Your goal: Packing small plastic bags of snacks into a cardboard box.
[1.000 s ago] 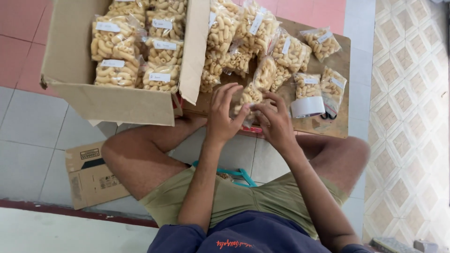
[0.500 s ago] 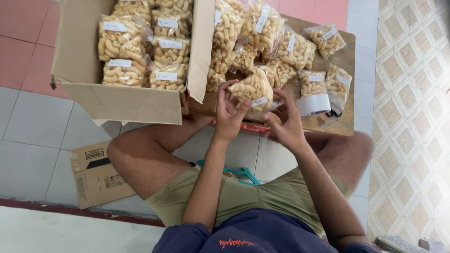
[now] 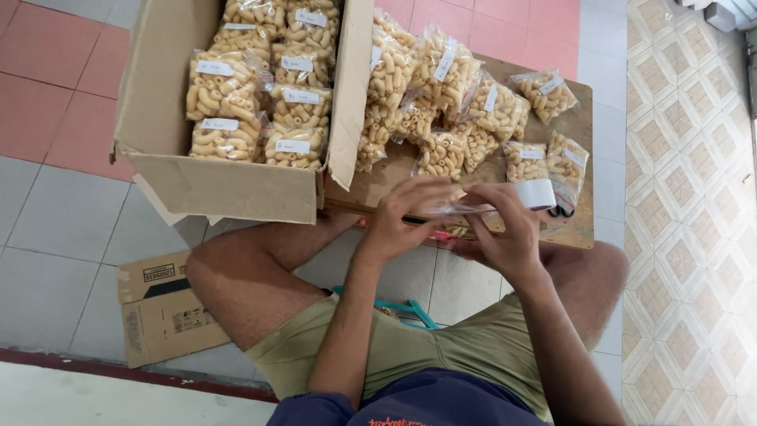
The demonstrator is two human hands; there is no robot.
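Snack bag (image 3: 449, 211) of clear plastic is pinched flat between both hands at the near edge of the wooden desk (image 3: 579, 225): left hand (image 3: 398, 217) grips its left end, right hand (image 3: 505, 233) its right. Just beyond lie filled snack packets (image 3: 441, 87); left stands a cardboard box (image 3: 236, 185) packed with more.

Clear glossy plastic bag (image 3: 453, 210) pinched between left hand (image 3: 402, 217) and right hand (image 3: 505, 233). Matt brown corrugated cardboard box (image 3: 229, 185) (edges frayed). Low table (image 3: 579, 221): rough, stained wood. White paper labels (image 3: 302, 97) on shiny packets (image 3: 441, 75). Floor tiles (image 3: 55, 213) smooth.
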